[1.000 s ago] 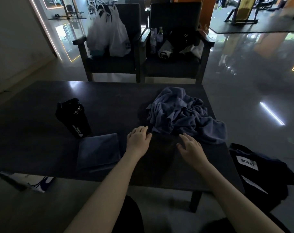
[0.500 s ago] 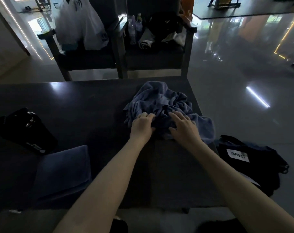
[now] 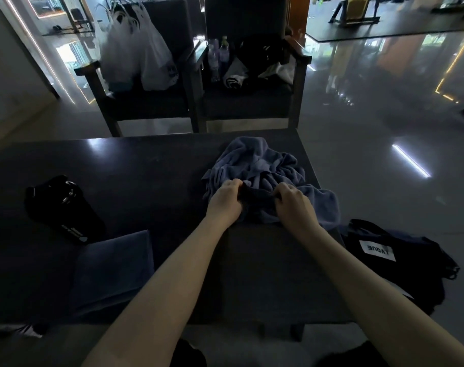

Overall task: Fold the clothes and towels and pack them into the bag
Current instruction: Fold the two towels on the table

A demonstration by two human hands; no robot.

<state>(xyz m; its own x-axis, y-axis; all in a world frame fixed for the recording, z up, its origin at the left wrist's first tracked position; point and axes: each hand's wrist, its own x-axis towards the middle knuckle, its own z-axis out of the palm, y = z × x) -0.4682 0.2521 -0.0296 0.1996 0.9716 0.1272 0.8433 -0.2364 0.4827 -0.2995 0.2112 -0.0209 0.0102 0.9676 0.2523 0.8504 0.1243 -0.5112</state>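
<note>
A crumpled blue-grey towel (image 3: 262, 168) lies in a heap at the far right of the dark table (image 3: 135, 165). My left hand (image 3: 224, 201) grips the heap's near left edge with curled fingers. My right hand (image 3: 294, 203) grips the near edge a little to the right. A darker piece of cloth (image 3: 257, 194) shows between the two hands. A folded dark blue towel (image 3: 111, 268) lies flat at the table's near left. A black bag (image 3: 400, 263) with a white label sits on the floor to the right of the table.
A black shaker bottle (image 3: 63, 210) lies on its side on the left of the table. Two dark armchairs stand behind the table, one with white plastic bags (image 3: 135, 51), the other with bottles (image 3: 219, 56) and clothes. Glossy floor spreads to the right.
Both hands moved forward from the bare table onto the towel heap, then curled their fingers into its near edge. The view shifted closer to the heap.
</note>
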